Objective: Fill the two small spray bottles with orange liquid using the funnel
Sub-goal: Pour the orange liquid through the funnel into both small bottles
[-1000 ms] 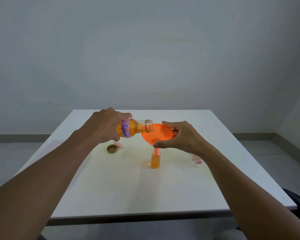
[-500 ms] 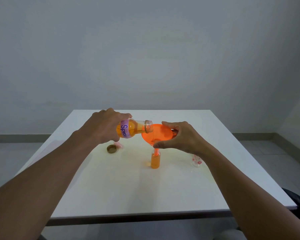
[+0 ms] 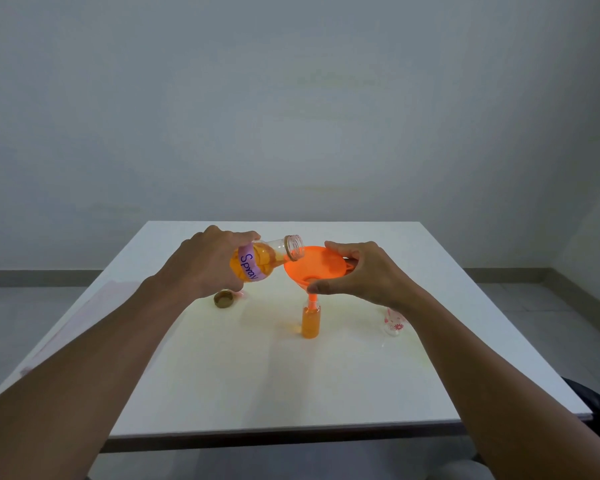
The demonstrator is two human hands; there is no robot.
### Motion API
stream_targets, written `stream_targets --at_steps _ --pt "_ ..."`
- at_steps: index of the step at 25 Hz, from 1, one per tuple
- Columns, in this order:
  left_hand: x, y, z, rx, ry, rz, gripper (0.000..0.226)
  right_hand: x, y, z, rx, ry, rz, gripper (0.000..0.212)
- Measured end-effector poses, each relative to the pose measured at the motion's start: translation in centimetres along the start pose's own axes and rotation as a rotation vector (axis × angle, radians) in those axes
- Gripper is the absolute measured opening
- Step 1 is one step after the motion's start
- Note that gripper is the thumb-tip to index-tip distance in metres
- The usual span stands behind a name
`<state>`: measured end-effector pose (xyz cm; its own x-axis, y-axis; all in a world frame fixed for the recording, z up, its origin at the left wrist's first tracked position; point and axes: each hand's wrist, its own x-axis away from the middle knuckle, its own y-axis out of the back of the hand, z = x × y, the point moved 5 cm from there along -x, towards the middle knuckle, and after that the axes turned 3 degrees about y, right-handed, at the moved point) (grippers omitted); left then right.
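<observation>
My left hand [image 3: 205, 263] grips a clear bottle of orange liquid [image 3: 264, 259] with a purple "Spray" label, tipped sideways with its open mouth at the rim of the orange funnel [image 3: 314, 265]. My right hand [image 3: 362, 271] holds the funnel by its rim. The funnel's spout sits in the neck of a small spray bottle [image 3: 311, 322], which stands upright and is nearly full of orange liquid. A second small clear bottle [image 3: 393, 322] with a flower print stands to the right, partly hidden behind my right wrist.
A brown bottle cap [image 3: 223, 299] lies on the white table [image 3: 257, 382] left of the small bottle, with a small pink item just behind it. The table's front edge is near me; a grey wall stands behind.
The big bottle's mouth has lifted slightly, so it is tipped less steeply than before. Both hands stay where they were.
</observation>
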<state>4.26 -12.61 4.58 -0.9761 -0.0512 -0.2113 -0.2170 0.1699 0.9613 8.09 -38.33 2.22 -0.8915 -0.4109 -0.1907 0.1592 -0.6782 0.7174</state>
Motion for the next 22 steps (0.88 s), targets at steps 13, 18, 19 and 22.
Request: stream_targets --at_steps 13,18,19,22 --pt "0.7 -1.2 0.4 0.347 0.077 -0.048 0.093 0.2 0.1 0.1 -0.014 -0.022 -0.017 0.113" --pt "1.0 -2.0 0.6 0.397 0.126 -0.053 0.092 0.3 0.0 0.1 -0.012 -0.025 -0.026 0.119" --pt "1.1 -2.1 0.7 0.404 0.132 -0.052 0.092 0.2 -0.1 0.1 -0.005 -0.024 -0.023 0.12" --pt "1.3 -2.3 0.7 0.408 0.144 -0.048 0.092 0.2 0.0 0.1 -0.015 -0.021 -0.044 0.122"
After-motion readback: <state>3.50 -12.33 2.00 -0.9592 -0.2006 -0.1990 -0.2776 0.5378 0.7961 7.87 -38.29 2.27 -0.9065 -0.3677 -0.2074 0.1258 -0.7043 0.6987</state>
